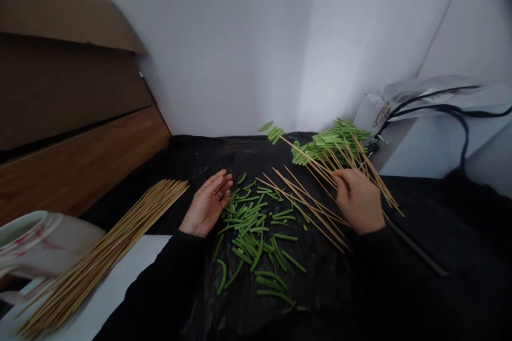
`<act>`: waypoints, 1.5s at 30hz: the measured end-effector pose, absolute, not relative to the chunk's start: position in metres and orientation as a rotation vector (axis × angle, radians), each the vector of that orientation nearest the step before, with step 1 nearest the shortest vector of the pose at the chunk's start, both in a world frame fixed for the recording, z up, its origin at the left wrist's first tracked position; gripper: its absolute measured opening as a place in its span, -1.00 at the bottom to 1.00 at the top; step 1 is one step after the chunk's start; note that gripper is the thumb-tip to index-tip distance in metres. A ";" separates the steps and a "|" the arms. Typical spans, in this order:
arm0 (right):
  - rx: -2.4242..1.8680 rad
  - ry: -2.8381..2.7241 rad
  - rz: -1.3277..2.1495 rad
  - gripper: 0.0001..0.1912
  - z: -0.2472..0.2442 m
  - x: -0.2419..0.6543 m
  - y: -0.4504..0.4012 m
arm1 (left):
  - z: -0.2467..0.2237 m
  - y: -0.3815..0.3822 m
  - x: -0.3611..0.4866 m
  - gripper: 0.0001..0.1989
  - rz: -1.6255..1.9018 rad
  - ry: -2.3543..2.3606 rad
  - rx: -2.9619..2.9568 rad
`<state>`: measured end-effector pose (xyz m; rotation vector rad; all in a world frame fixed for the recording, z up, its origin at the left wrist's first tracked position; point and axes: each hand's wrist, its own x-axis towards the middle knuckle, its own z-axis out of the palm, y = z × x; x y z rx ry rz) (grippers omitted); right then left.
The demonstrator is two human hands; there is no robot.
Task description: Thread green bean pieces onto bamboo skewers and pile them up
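Note:
Pinched in my right hand (pixel 359 201) is a wooden skewer (pixel 306 155) that points up and left. Several cut green bean pieces (pixel 274 132) are threaded near its tip. My left hand (pixel 208 202) is open, palm turned inward, with nothing visible in it. Beside it, loose green beans (pixel 250 229) lie scattered on black plastic sheeting (pixel 320 287). Bare skewers (pixel 306 200) lie between the loose beans and my right hand. Behind that hand, a pile of bean-loaded skewers (pixel 334 138) rests near the white wall, their bare ends toward me.
At left, a thick bundle of bare skewers (pixel 108 250) lies beside a whitish jug (pixel 64 240) with red marks. A cardboard box (pixel 68 74) and a wooden board (pixel 88 160) border the left side. A white box (pixel 420 144) with black cables (pixel 448 108) stands at right.

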<state>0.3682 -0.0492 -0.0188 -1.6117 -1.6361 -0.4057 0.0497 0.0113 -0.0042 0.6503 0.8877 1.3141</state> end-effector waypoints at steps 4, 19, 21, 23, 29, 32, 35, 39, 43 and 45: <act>-1.836 -1.569 -0.455 -0.80 -0.025 0.385 -0.045 | -0.006 0.011 0.051 -0.81 1.272 0.897 0.660; -2.223 -1.477 -0.397 -0.73 -0.029 0.388 -0.042 | -0.009 0.009 0.054 -0.83 1.177 0.913 0.724; -2.311 -1.487 -0.392 -0.74 -0.026 0.384 -0.044 | -0.009 0.008 0.055 -0.83 1.175 0.917 0.722; -2.392 -1.509 -0.429 -0.77 -0.023 0.379 -0.046 | -0.008 0.008 0.055 -0.84 1.179 0.925 0.721; -2.386 -1.615 -0.623 -0.84 -0.021 0.379 -0.050 | -0.007 0.008 0.056 -0.84 1.180 0.928 0.721; -2.283 -1.659 -0.630 -0.82 -0.021 0.380 -0.050 | -0.006 0.007 0.056 -0.83 1.174 0.935 0.722; -2.132 -1.721 -0.603 -0.79 -0.022 0.375 -0.049 | -0.005 0.007 0.056 -0.84 1.177 0.931 0.731; -1.986 -2.037 -0.321 -0.80 -0.025 0.360 -0.047 | -0.006 0.008 0.055 -0.83 1.176 0.924 0.736; -1.925 -2.198 -0.139 -0.77 -0.028 0.347 -0.049 | -0.007 0.008 0.055 -0.82 1.169 0.923 0.738; -1.908 -2.230 -0.112 -0.78 -0.029 0.344 -0.051 | -0.007 0.007 0.055 -0.83 1.170 0.916 0.742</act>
